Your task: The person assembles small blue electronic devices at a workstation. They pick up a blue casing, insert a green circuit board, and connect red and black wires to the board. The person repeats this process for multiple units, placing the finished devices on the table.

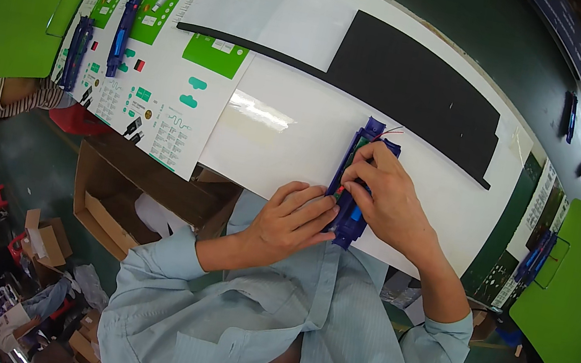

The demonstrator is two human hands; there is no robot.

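Observation:
A long dark-blue plastic housing (351, 227) with a green circuit strip and thin red wires lies on the white table in front of me. My left hand (293, 217) rests at its near left side, fingers bent together and tips holding the housing. Over its middle is my right hand (386, 191), thumb and forefinger pinched close to a small red spot on the strip. Whatever sits in that pinch is too small to make out. Red wire ends (393, 130) stick out past the housing's far end. My right hand hides part of the housing.
A black foam sheet (417, 79) lies across the far side of the white tabletop (274, 140). Two more blue housings (123, 35) rest on printed sheets at left. Green dividers (26, 3) stand at both ends. An open cardboard box (108, 204) is below the table's edge; a person's striped sleeve shows at left.

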